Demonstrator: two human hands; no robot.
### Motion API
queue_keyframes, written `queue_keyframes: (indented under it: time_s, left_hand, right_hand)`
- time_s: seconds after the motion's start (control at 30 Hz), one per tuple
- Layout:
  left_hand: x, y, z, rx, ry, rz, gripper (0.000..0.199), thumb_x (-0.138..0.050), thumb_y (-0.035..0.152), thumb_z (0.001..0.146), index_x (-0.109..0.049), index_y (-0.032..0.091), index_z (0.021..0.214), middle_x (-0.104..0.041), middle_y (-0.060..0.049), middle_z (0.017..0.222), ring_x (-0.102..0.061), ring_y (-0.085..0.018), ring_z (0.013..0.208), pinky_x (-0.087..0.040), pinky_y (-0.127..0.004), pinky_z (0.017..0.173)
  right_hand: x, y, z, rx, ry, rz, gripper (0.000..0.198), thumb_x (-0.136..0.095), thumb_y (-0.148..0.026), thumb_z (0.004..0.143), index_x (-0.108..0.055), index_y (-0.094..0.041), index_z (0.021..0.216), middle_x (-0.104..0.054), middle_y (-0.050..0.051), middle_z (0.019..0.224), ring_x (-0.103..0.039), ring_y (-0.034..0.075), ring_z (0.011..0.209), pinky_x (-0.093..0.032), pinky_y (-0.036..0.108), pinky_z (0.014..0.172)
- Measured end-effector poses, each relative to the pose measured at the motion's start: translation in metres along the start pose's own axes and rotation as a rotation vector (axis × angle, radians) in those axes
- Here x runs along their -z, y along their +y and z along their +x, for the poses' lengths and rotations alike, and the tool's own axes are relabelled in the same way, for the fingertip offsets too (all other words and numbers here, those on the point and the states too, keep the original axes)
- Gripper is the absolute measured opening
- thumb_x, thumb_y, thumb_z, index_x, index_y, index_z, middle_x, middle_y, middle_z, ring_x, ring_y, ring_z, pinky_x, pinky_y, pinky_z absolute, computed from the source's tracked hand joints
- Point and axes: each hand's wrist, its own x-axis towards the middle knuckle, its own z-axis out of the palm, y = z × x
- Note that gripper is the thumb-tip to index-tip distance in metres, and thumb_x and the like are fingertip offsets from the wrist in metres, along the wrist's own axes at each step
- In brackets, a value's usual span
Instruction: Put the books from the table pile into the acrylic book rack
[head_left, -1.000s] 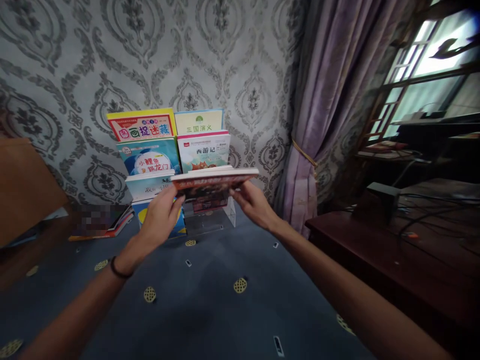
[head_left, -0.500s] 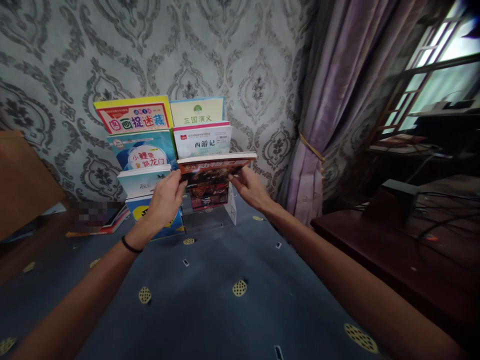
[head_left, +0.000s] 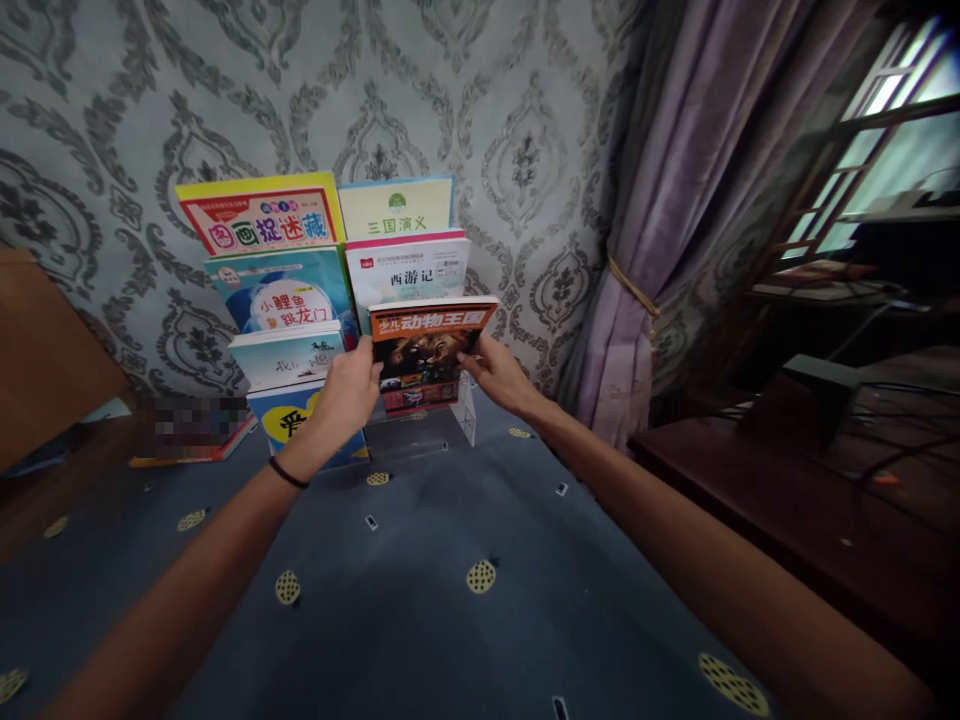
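Observation:
Both my hands grip a magazine [head_left: 424, 355] with an orange title band and a dark animal picture on its cover. My left hand [head_left: 349, 395] is closed on its left edge, and my right hand [head_left: 499, 372] pinches its right edge. The magazine leans back in the right column of a clear tiered rack [head_left: 466, 412]. Behind it stand a white book [head_left: 409, 265] with a pink top edge and a pale yellow book [head_left: 397, 207]. In the left column are a yellow-and-red book [head_left: 262, 220], a teal book [head_left: 281, 290], a pale blue book [head_left: 285, 355] and a blue book [head_left: 289, 420], partly covered by my left hand.
The rack stands on a dark blue tablecloth [head_left: 390, 590] against a patterned wall. A small stack of books [head_left: 191, 430] lies at left, near a brown box [head_left: 52, 350]. On the right are a purple curtain [head_left: 660, 220] and a dark red table [head_left: 720, 480] with cables.
The magazine has tilted back, so its cover now faces me more fully, and shifted slightly within the rack's right column. Both hands keep their hold. The view has shifted slightly.

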Motion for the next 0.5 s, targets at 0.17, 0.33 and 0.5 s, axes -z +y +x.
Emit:
queue_keyframes:
  time_s: [0.17,0.33,0.5]
  left_hand:
    - [0.001,0.016,0.003,0.141,-0.145,0.110,0.024,-0.047,0.010,0.093,-0.052,0.008,0.116,-0.072,-0.016,0.091,-0.071,-0.029,0.090,-0.056,-0.040,0.081]
    - [-0.004,0.022,0.003,0.199,-0.187,0.257,0.042,-0.045,0.006,0.091,-0.038,-0.001,0.132,-0.072,-0.023,0.096,-0.072,-0.031,0.092,-0.056,-0.037,0.077]
    - [-0.011,0.022,0.000,0.243,-0.254,0.242,0.048,-0.049,0.004,0.087,-0.036,-0.001,0.133,-0.071,-0.025,0.105,-0.072,-0.033,0.100,-0.055,-0.037,0.083]
  right_hand:
    - [-0.006,0.010,-0.002,-0.009,0.044,-0.001,0.035,-0.052,-0.022,0.085,-0.055,-0.019,0.119,-0.065,0.013,0.118,-0.060,0.030,0.111,-0.051,0.052,0.096]
    - [-0.014,0.012,-0.001,-0.034,0.068,-0.087,0.026,-0.053,-0.021,0.083,-0.053,-0.020,0.109,-0.064,0.013,0.111,-0.060,0.030,0.107,-0.051,0.049,0.093]
    - [-0.024,0.008,-0.004,-0.110,0.098,-0.145,0.029,-0.052,-0.023,0.084,-0.050,-0.017,0.112,-0.066,0.014,0.104,-0.064,0.029,0.095,-0.053,0.048,0.086]
